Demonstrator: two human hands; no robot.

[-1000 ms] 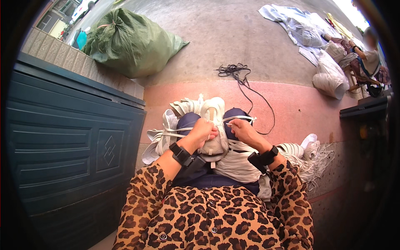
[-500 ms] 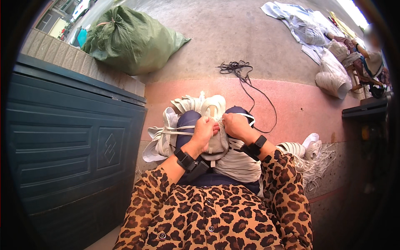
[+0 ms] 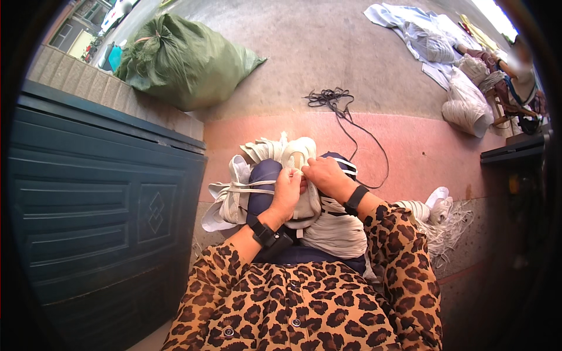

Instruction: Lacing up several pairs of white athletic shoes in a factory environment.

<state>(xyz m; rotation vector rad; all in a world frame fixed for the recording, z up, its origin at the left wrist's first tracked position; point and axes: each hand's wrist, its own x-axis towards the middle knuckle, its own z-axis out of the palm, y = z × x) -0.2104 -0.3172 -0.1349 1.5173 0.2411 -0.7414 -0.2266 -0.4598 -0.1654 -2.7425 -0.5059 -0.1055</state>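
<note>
Right hand (image 3: 325, 174) has shifted inward since the frame of one second ago, from out over the right knee to above the shoe, where it now meets the left hand (image 3: 285, 194); the left hand holds roughly its former position.

Shoe (image 3: 308, 206): off-white, located between the knees, its middle largely covered by the hands.

Hands: left thumb and fingers pinch a white lace (image 3: 297, 171); right fingers are curled and appear to grip the same lace, fingertips partly hidden.

Surroundings: a bundle of laces (image 3: 335, 234) lies on the right thigh; pale strips (image 3: 233, 200) hang beside the left knee, with strands crossing that thigh. A black cord (image 3: 346, 112) lies loose on the floor ahead.

Risks, in my judgement: the lace could slip out if pinched by too little of its end; the shoe could twist or drop if the knees part during a pull; strands over the thighs could snag a wrist strap (image 3: 355, 200) and tangle.
</note>
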